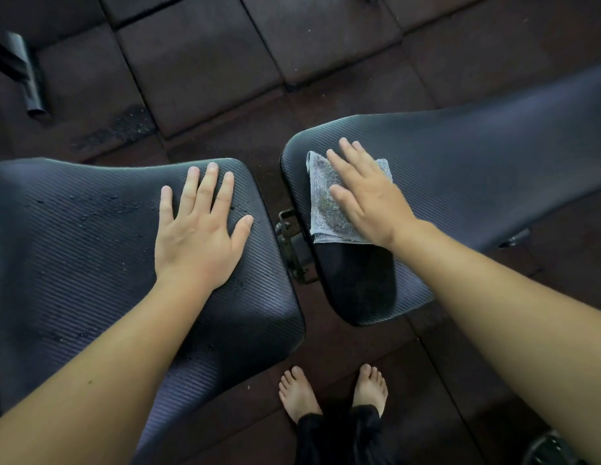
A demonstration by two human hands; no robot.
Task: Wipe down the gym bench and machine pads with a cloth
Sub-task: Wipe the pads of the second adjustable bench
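Observation:
Two black ribbed bench pads lie side by side with a gap between them. My left hand rests flat, fingers spread, on the left pad, which carries small wet specks. My right hand presses flat on a folded grey cloth lying near the left end of the right pad. A darker wet patch shows on that pad just below the cloth.
A metal bracket sits in the gap between the pads. Dark rubber floor tiles surround the bench. A black tube end lies at far left. My bare feet stand on the floor below the gap.

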